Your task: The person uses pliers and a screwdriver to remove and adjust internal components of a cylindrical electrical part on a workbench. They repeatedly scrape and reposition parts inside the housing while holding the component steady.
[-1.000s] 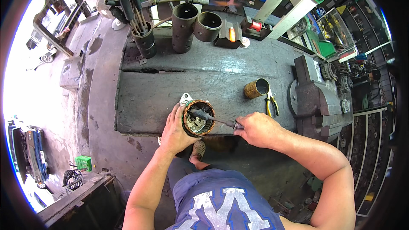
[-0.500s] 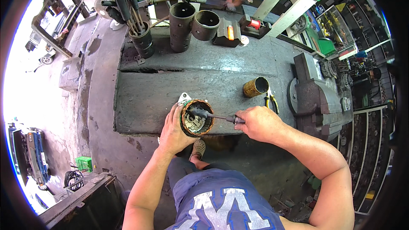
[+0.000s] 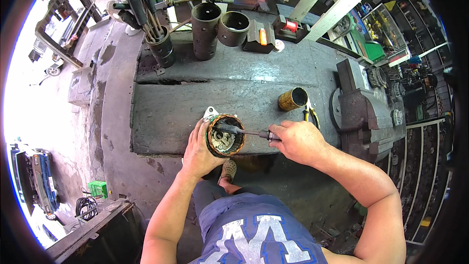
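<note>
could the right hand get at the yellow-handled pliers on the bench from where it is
Probably yes. The pliers lie in the open just beyond the right hand, beside the brass-coloured can, with nothing over them. But that hand's grip is full with a screwdriver, so it would have to drop that first.

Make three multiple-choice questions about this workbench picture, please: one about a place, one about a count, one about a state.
1. Where is the small brass-coloured can?
A. in the round copper-wound part
B. on the bench, beyond the right hand
C. on the floor

2. How many dark metal cylinders stand at the bench's far edge?
A. three
B. one
C. six

3. What is the left hand doing?
A. hanging free
B. gripping the pliers
C. holding the round copper-wound part

Answers: B, it stands past the right hand; A, three are visible; C, the fingers wrap its side.
</note>
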Demonstrator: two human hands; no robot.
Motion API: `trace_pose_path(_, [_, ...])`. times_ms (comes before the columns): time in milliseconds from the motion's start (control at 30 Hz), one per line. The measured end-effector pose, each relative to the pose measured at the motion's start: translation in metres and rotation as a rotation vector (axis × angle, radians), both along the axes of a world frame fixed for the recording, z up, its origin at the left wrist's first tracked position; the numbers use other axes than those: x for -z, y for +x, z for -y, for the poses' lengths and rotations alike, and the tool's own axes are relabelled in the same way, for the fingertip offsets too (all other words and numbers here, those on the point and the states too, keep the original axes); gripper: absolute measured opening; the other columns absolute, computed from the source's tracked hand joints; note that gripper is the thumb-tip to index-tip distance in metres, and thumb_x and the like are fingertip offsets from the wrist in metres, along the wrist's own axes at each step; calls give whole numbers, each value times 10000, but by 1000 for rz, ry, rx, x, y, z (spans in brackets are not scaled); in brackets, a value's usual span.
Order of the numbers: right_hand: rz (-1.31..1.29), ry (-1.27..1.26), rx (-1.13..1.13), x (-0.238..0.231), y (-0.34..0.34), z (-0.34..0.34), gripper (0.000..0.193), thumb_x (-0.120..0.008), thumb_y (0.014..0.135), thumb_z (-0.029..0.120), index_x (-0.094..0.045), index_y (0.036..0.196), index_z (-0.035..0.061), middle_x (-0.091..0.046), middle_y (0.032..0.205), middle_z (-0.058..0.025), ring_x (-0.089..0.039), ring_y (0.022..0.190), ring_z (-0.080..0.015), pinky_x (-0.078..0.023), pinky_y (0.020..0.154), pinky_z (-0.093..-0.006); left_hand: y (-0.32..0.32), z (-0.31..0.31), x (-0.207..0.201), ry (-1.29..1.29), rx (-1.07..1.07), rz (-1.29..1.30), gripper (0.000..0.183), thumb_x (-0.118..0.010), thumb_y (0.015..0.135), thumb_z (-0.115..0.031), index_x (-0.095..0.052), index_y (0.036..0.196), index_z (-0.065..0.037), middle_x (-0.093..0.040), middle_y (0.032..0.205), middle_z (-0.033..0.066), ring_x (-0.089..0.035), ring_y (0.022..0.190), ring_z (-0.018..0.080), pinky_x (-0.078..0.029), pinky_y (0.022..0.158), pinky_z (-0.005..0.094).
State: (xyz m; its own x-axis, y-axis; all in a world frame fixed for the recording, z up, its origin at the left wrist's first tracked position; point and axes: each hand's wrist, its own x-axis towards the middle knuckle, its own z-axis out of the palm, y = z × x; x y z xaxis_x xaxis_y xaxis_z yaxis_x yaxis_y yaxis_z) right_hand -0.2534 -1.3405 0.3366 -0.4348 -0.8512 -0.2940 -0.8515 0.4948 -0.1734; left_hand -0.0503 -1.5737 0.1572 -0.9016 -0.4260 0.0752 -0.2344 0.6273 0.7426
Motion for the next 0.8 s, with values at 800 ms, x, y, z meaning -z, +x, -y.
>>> trace_pose_path(800, [58, -90, 27, 4, 4, -9, 342, -829, 1039, 333, -784, 1242, 62, -776, 981, -172, -803, 878, -445, -641, 762, -575, -3, 0, -3, 1, 7, 40, 1342, -1113, 675, -411, -379, 1740, -56, -462, 1772, 295, -509, 1600, 512, -493, 1314, 567])
